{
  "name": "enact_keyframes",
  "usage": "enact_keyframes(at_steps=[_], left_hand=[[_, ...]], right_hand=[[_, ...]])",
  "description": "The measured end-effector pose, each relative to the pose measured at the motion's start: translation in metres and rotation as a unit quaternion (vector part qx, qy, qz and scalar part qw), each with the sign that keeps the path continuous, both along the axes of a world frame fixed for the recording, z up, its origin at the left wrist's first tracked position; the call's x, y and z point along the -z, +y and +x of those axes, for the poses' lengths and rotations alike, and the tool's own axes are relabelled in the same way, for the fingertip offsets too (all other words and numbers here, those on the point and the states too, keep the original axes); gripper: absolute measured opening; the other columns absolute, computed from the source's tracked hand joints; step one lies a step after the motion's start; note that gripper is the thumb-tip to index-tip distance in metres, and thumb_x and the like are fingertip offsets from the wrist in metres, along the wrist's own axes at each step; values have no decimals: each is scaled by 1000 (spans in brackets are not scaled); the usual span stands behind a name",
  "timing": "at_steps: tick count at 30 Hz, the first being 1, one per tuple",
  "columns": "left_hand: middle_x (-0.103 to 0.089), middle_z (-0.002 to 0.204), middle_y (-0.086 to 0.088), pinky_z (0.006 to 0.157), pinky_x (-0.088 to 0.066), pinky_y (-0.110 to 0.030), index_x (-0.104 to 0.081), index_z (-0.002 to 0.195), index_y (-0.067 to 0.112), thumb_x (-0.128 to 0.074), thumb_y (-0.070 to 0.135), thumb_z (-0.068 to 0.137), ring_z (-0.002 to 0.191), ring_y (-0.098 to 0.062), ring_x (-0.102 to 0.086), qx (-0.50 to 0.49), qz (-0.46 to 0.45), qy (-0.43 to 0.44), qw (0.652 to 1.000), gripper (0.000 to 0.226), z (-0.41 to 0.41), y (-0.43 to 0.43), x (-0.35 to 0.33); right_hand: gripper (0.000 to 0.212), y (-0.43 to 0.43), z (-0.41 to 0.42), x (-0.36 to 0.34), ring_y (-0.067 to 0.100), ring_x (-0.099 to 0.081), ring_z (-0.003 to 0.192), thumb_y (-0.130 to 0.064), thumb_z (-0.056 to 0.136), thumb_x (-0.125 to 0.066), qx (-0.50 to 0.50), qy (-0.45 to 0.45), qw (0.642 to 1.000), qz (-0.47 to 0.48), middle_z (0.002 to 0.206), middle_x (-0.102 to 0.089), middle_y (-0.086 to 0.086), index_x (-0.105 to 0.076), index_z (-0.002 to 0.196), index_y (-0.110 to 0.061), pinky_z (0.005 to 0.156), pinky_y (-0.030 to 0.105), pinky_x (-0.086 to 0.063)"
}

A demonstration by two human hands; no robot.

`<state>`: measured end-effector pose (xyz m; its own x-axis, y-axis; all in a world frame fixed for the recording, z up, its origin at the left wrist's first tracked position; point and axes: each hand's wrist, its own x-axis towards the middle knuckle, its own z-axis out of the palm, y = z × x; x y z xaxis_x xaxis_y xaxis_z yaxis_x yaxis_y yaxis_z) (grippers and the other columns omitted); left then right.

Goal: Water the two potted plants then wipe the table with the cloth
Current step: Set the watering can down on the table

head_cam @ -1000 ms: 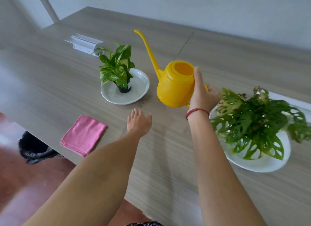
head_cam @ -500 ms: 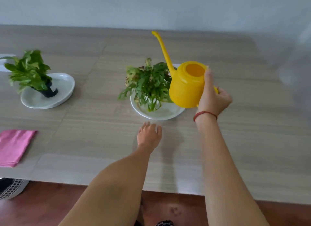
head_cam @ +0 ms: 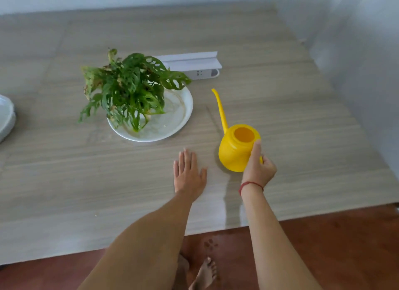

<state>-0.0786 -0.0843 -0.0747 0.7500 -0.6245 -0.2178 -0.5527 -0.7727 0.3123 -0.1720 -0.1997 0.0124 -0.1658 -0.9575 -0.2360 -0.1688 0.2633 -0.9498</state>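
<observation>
Green potted plant (head_cam: 129, 88) on a white plate (head_cam: 183, 114) stands beyond the left hand (head_cam: 189, 174), which lies flat on the bench (head_cam: 86, 181), fingers straight. Just right of it, the right hand (head_cam: 258, 170) grips the yellow watering can (head_cam: 234, 154), thumb on its rim.

Plant (head_cam: 129, 88) hides its pot, 2nd plate (head_cam: 5, 116) cut off at left edge, watering can (head_cam: 235, 153) handle mostly behind right hand (head_cam: 259, 170)
</observation>
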Motion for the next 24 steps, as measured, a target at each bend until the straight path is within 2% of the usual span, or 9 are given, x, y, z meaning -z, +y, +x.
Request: enact_keyframes(at_steps=[5, 9, 11, 14, 19, 22, 24], left_hand=[[6, 162, -9, 119, 6, -38, -6, 155, 13, -22, 52, 99, 150, -24, 6, 9, 7, -11, 1000, 70, 0, 2, 4], [9, 162, -9, 120, 7, -38, -4, 155, 13, -26, 47, 101, 149, -23, 9, 6, -2, 11, 1000, 67, 0, 1, 1], [6, 162, -9, 121, 5, -38, -6, 155, 12, -28, 43, 102, 149, -23, 9, 8, -20, 26, 999, 65, 2, 3, -3], [-1, 162, -9, 121, 2, -36, -11, 154, 9, -31, 37, 103, 150, -20, 4, 1, -54, 44, 998, 62, 8, 12, -15], [-11, 161, -10, 121, -1, -33, -18, 152, 7, -34, 34, 102, 150, -20, -3, -39, -92, 27, 995, 59, 39, 41, -40], [-15, 161, -10, 120, -2, -34, -21, 151, 6, -35, 34, 102, 150, -21, -5, -61, -90, 18, 994, 59, 59, 68, -51], [-15, 161, -10, 121, -3, -34, -21, 152, 6, -34, 35, 102, 150, -21, -5, -87, -86, 22, 992, 59, 70, 91, -59]], right_hand=[[62, 6, -1, 18, 9, -24, 42, -41, 90, -61, -5, -19, 1000, -2, 51, -23, 2, -29, 45, -14, 39, 17, -24], [56, 10, 1, 21, 15, -35, 51, -43, 92, -58, -11, 2, 1000, 23, 53, -35, 4, -39, 51, -9, 53, 27, -32], [52, 14, 3, 17, 23, -47, 63, -49, 86, -62, 5, 13, 1000, 25, 65, -48, 9, -45, 61, -7, 61, 32, -40], [54, 22, 10, 11, 31, -56, 96, -53, 78, -62, 33, 40, 999, -10, 99, -59, 19, -57, 90, -1, 81, 37, -46], [83, 39, 22, -3, 36, -46, 123, -64, 72, -39, 14, 124, 991, -47, 125, -54, 21, -50, 121, 0, 101, 46, -37], [77, 54, 37, -13, 32, -27, 141, -54, 81, -39, -20, 168, 982, -83, 148, -36, 19, -40, 137, -1, 114, 50, -17], [72, 73, 60, -25, 30, -22, 144, -48, 83, -40, -81, 187, 971, -128, 152, -30, 18, -39, 139, -2, 116, 50, -9]])
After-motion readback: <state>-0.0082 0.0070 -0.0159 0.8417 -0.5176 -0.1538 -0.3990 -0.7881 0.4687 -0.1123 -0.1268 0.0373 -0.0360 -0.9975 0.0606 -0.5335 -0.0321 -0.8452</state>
